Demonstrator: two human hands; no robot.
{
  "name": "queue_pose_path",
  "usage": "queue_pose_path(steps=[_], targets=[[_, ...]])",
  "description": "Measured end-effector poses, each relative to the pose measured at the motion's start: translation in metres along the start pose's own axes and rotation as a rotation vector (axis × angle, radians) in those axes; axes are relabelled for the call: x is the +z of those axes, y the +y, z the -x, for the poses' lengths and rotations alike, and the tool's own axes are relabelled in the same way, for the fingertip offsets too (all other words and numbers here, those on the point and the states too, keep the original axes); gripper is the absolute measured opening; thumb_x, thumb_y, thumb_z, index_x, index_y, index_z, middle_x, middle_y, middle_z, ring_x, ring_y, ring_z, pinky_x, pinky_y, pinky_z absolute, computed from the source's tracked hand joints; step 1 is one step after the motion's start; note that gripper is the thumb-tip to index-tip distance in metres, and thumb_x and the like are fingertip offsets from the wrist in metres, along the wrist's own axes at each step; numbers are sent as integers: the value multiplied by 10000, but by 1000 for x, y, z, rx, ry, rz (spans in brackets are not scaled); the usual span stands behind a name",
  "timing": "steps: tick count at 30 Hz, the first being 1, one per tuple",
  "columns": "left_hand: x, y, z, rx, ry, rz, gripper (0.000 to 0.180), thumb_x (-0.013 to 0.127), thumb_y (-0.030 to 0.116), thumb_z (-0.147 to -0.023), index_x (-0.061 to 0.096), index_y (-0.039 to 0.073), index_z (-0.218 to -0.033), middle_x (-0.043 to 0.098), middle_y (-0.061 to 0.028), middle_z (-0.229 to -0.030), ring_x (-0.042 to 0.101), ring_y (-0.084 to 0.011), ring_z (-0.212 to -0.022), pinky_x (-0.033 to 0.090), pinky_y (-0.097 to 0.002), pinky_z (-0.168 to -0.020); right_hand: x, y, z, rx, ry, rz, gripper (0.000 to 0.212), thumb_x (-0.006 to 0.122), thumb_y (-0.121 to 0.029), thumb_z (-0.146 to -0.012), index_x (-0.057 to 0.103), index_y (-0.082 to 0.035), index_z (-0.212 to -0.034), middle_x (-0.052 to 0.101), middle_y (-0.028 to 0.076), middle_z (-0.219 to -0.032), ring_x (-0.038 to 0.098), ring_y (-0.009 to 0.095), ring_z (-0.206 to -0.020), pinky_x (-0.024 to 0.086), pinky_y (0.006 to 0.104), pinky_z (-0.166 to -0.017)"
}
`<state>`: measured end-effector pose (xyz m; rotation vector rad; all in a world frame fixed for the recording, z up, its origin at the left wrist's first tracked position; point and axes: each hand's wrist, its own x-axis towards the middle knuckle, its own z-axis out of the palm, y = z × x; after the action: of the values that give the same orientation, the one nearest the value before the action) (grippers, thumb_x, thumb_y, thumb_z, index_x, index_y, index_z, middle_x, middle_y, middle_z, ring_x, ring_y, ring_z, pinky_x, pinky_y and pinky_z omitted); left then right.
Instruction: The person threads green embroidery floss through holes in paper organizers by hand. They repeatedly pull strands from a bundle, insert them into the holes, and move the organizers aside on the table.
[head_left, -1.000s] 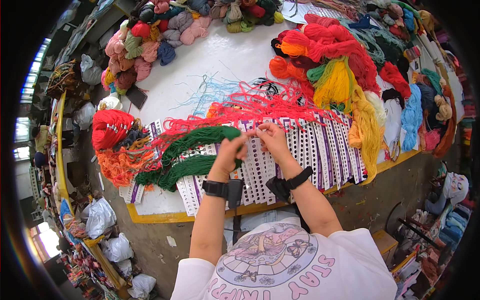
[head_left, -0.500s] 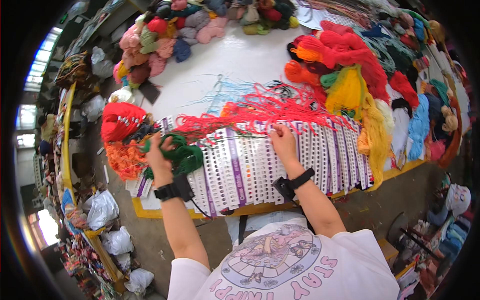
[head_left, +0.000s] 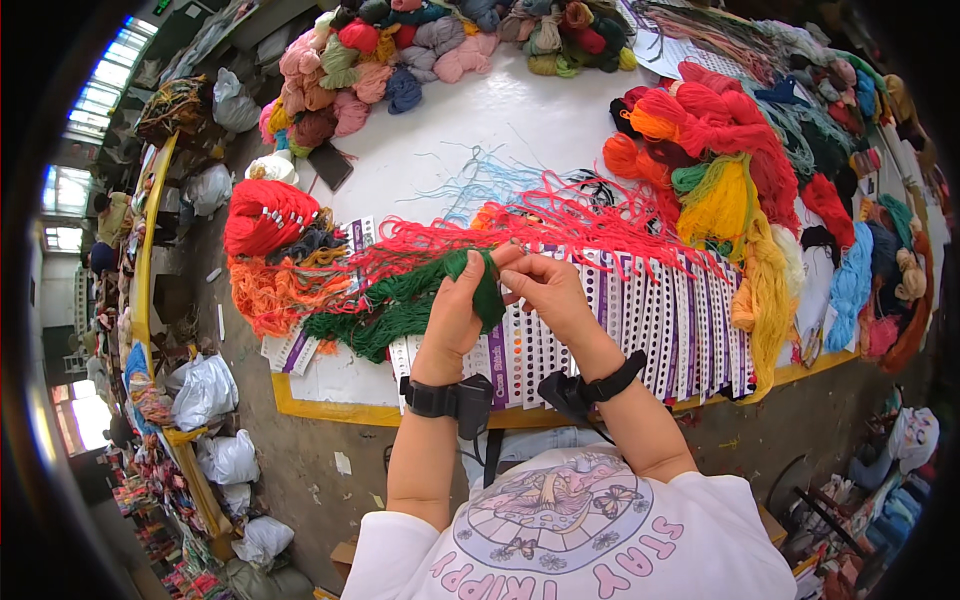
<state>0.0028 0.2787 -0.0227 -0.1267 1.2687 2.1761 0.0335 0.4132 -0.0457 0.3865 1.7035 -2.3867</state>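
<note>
Currently, the green yarn (head_left: 400,298) is held at the left hand (head_left: 452,318), draped between its raised thumb and its fingers; a thick bundle is shown on either side of the palm, and the longer part is stretched leftward over the table (head_left: 425,150). The fingertips of the right hand (head_left: 556,296) are drawn together close to those of the left, but whether a strand is pinched there cannot be told. Beneath and beside both hands, white and purple punched cards (head_left: 640,325) are laid in a long row along the near edge. Their far ends are covered by loose red strands (head_left: 605,222), beyond which light blue strands (head_left: 490,182) are scattered. To the left, orange yarn (head_left: 268,300) is heaped below a red skein (head_left: 268,220); to the right, yellow yarn (head_left: 722,208) is piled. Black straps (head_left: 432,398) are worn on both wrists.
</note>
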Motion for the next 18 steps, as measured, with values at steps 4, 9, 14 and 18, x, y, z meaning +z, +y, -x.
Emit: queue_pose_path(steps=[4, 9, 14, 18], targets=[[0, -2, -2, -11, 17, 101, 437, 463, 318, -896, 485, -33, -1156, 522, -132, -1145, 526, -195, -1011, 463, -334, -827, -4, 4, 2, 11, 64, -82, 95, 607, -101, -796, 613, -15, -835, 606, 10, -775, 560, 75, -646, 457, 206, -564], [-1, -16, -6, 76, 52, -125, 250, 580, 128, -829, 582, -26, -1026, 606, -88, -992, 566, -147, -907, 462, -254, -772, -1, 4, 11, -179, 105, -96, 72, 599, -85, -798, 612, -15, -805, 588, 18, -828, 546, 80, -684, 456, 208, -597], [2, -27, -14, 144, 48, -248, 208, 568, 149, -836, 611, -18, -953, 622, -93, -948, 576, -145, -866, 451, -257, -759, -13, 23, 11, -448, 321, 153, 74, 606, -77, -789, 614, -5, -775, 539, 13, -853, 526, 102, -816, 454, 247, -653], [-18, -3, -16, 155, 146, -220, 222, 539, 204, -842, 589, -11, -865, 632, -111, -922, 599, -153, -755, 455, -250, -681, -78, 18, 22, -162, 158, -689, 244, 475, -238, -854, 521, -84, -1038, 571, 48, -971, 517, 174, -950, 428, 325, -806]])
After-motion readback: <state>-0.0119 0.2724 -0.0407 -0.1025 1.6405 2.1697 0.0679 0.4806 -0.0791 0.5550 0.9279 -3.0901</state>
